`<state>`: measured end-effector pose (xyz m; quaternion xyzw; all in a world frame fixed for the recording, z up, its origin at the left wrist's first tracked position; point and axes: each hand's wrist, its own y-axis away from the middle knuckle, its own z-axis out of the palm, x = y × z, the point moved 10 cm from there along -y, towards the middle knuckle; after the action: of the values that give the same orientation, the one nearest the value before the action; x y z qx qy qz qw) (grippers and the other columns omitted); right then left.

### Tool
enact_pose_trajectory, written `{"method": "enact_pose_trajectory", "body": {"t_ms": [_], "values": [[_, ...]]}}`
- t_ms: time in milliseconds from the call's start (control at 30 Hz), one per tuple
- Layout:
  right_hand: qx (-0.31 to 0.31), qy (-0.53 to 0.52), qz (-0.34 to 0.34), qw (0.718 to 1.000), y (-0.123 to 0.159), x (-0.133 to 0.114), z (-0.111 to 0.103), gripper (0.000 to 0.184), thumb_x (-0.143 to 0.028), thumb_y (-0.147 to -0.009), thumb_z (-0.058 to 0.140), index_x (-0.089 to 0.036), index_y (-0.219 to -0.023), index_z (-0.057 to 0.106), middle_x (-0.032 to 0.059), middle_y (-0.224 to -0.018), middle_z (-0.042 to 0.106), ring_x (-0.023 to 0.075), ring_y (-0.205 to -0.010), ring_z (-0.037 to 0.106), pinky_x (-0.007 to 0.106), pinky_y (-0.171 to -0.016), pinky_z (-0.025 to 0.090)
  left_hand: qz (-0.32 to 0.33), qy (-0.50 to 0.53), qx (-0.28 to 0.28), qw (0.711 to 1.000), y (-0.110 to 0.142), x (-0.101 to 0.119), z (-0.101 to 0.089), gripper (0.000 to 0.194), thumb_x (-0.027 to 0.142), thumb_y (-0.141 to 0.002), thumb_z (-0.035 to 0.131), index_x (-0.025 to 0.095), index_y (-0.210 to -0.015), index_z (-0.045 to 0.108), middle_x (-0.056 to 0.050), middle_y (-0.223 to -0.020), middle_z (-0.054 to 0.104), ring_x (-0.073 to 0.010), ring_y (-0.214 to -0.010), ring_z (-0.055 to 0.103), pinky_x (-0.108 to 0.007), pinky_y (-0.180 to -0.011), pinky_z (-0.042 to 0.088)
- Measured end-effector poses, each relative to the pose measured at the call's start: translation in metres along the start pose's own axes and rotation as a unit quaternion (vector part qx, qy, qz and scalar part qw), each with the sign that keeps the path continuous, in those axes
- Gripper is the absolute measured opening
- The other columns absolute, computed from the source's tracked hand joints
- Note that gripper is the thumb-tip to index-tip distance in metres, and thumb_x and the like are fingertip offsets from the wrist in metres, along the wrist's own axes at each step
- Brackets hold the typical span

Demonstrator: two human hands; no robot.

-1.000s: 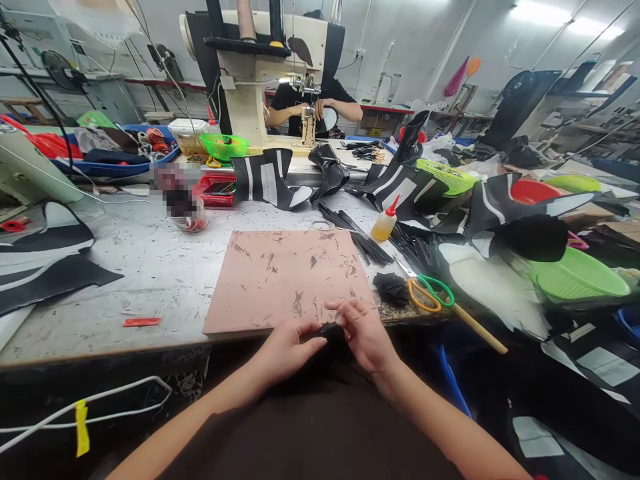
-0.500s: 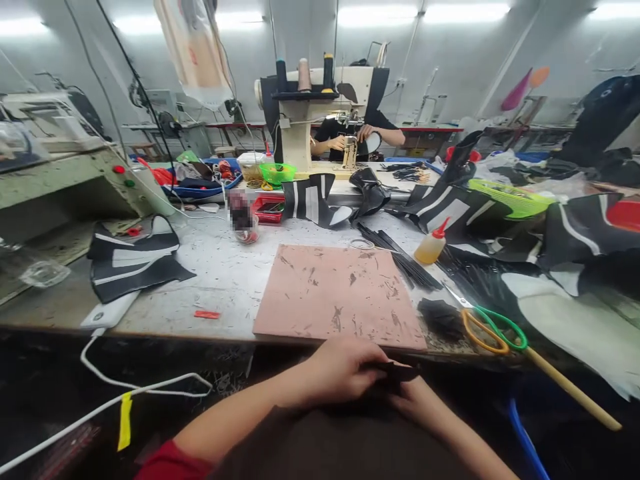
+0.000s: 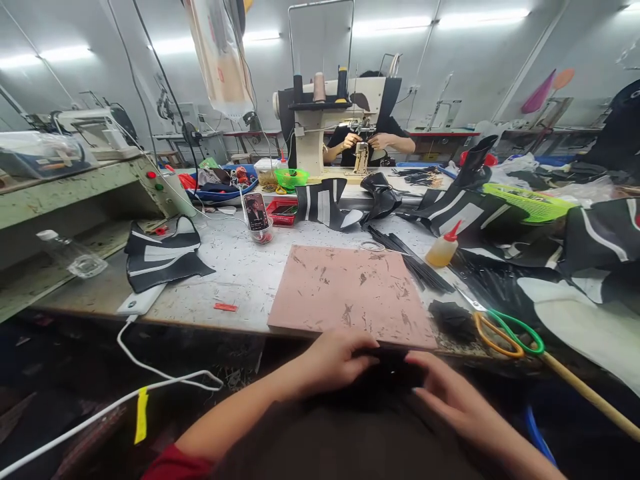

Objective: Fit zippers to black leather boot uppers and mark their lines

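Observation:
At the bench's front edge, my left hand (image 3: 337,360) has thumb and forefinger closed round a black piece of material (image 3: 387,370). That piece is hard to make out against my dark clothing and the shadow below the bench. My right hand (image 3: 450,393) is just to its right, thumb and fingers spread apart, with nothing seen gripped in it. Directly beyond both hands lies a pinkish cutting board (image 3: 350,287) with dark scuff marks. Scissors (image 3: 500,330) with one green and one orange handle rest to its right, near a black scrap (image 3: 453,320).
A glue bottle (image 3: 442,247) with a red tip stands behind black strips (image 3: 417,260). Black boot uppers (image 3: 325,203) with white strips lie around. A phone (image 3: 256,212) leans in a clear cup. Beyond, a person works at a sewing machine (image 3: 310,143). A wooden stick (image 3: 590,393) juts past the edge.
My right hand has moved away from my left to the right, and its fingers have opened. The view has shifted left, so bench things appear farther right.

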<state>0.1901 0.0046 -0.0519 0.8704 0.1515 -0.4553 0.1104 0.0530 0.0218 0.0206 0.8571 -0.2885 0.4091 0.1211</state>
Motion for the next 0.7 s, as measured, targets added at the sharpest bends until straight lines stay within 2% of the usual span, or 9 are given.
{"method": "enact_pose_trajectory", "body": {"t_ms": [67, 133, 200, 267, 333, 433, 567, 633, 700], "values": [[-0.025, -0.053, -0.075, 0.995, -0.017, -0.040, 0.025, 0.030, -0.034, -0.073, 0.056, -0.022, -0.099, 0.064, 0.0064, -0.085, 0.067, 0.0222, -0.070, 0.060, 0.036, -0.068, 0.050, 0.037, -0.016, -0.025, 0.999, 0.000, 0.013, 0.005, 0.017, 0.020, -0.080, 0.050, 0.018, -0.091, 0.064, -0.003, -0.088, 0.066, -0.0149, -0.082, 0.058, -0.023, -0.074, 0.042], [-0.020, -0.077, -0.104, 0.991, -0.030, -0.059, 0.034, 0.022, -0.034, -0.078, 0.052, -0.022, -0.089, 0.067, 0.0052, -0.076, 0.068, 0.0246, -0.074, 0.061, 0.039, -0.074, 0.049, 0.039, -0.038, -0.031, 0.998, 0.007, 0.016, -0.001, 0.023, 0.021, -0.080, 0.051, 0.020, -0.101, 0.061, -0.004, -0.098, 0.064, -0.0163, -0.090, 0.057, -0.024, -0.081, 0.041], [0.002, -0.075, -0.100, 0.992, -0.036, -0.063, 0.028, 0.022, -0.034, -0.080, 0.050, -0.020, -0.081, 0.067, 0.0058, -0.075, 0.069, 0.0262, -0.075, 0.062, 0.040, -0.074, 0.049, -0.006, -0.067, -0.026, 0.997, 0.021, 0.007, -0.017, 0.043, 0.025, -0.076, 0.058, 0.023, -0.118, 0.050, -0.004, -0.109, 0.061, -0.0183, -0.098, 0.055, -0.027, -0.084, 0.040], [0.025, -0.061, -0.092, 0.994, -0.035, -0.066, 0.014, 0.021, -0.034, -0.078, 0.053, -0.019, -0.079, 0.068, 0.0070, -0.080, 0.070, 0.0273, -0.076, 0.063, 0.040, -0.071, 0.050, -0.073, -0.104, -0.041, 0.991, 0.043, -0.006, -0.032, 0.057, 0.028, -0.070, 0.064, 0.027, -0.124, 0.043, -0.003, -0.109, 0.061, -0.0194, -0.096, 0.056, -0.027, -0.080, 0.040], [0.038, -0.049, -0.094, 0.994, -0.028, -0.077, -0.003, 0.020, -0.034, -0.077, 0.055, -0.021, -0.079, 0.069, 0.0065, -0.081, 0.070, 0.0270, -0.076, 0.064, 0.038, -0.069, 0.051, -0.121, -0.136, -0.073, 0.981, 0.066, -0.011, -0.043, 0.038, 0.026, -0.072, 0.061, 0.027, -0.109, 0.054, 0.000, -0.094, 0.064, -0.0175, -0.085, 0.058, -0.024, -0.071, 0.040], [0.052, -0.036, -0.109, 0.992, -0.015, -0.106, -0.029, 0.017, -0.035, -0.075, 0.057, -0.023, -0.076, 0.070, 0.0046, -0.075, 0.071, 0.0253, -0.069, 0.065, 0.034, -0.062, 0.052, -0.122, -0.141, -0.074, 0.980, 0.087, 0.005, -0.058, 0.013, 0.024, -0.078, 0.051, 0.025, -0.087, 0.060, 0.003, -0.081, 0.064, -0.0131, -0.074, 0.057, -0.020, -0.064, 0.037], [0.097, -0.010, -0.120, 0.988, -0.029, -0.143, -0.072, 0.022, -0.043, -0.071, 0.060, -0.023, -0.066, 0.069, 0.0032, -0.062, 0.068, 0.0229, -0.057, 0.062, 0.032, -0.051, 0.050, -0.091, -0.172, 0.007, 0.981, 0.076, 0.032, -0.090, 0.016, 0.028, -0.078, 0.048, 0.026, -0.088, 0.061, 0.004, -0.080, 0.065, -0.0130, -0.073, 0.057, -0.020, -0.065, 0.037], [0.123, 0.016, -0.116, 0.986, -0.057, -0.155, -0.093, 0.026, -0.046, -0.067, 0.063, -0.020, -0.061, 0.066, 0.0017, -0.056, 0.065, 0.0194, -0.051, 0.058, 0.029, -0.046, 0.046, -0.104, -0.239, 0.075, 0.963, 0.056, 0.033, -0.117, 0.019, 0.028, -0.075, 0.048, 0.025, -0.088, 0.061, 0.002, -0.076, 0.064, -0.0147, -0.070, 0.057, -0.023, -0.063, 0.037], [0.131, 0.021, -0.111, 0.985, -0.095, -0.166, -0.110, 0.029, -0.045, -0.064, 0.065, -0.016, -0.061, 0.064, 0.0002, -0.056, 0.062, 0.0151, -0.051, 0.055, 0.027, -0.049, 0.044, -0.122, -0.313, 0.164, 0.928, 0.033, 0.032, -0.150, 0.021, 0.026, -0.071, 0.048, 0.021, -0.086, 0.061, 0.001, -0.071, 0.062, -0.0157, -0.065, 0.055, -0.024, -0.061, 0.036]]}}
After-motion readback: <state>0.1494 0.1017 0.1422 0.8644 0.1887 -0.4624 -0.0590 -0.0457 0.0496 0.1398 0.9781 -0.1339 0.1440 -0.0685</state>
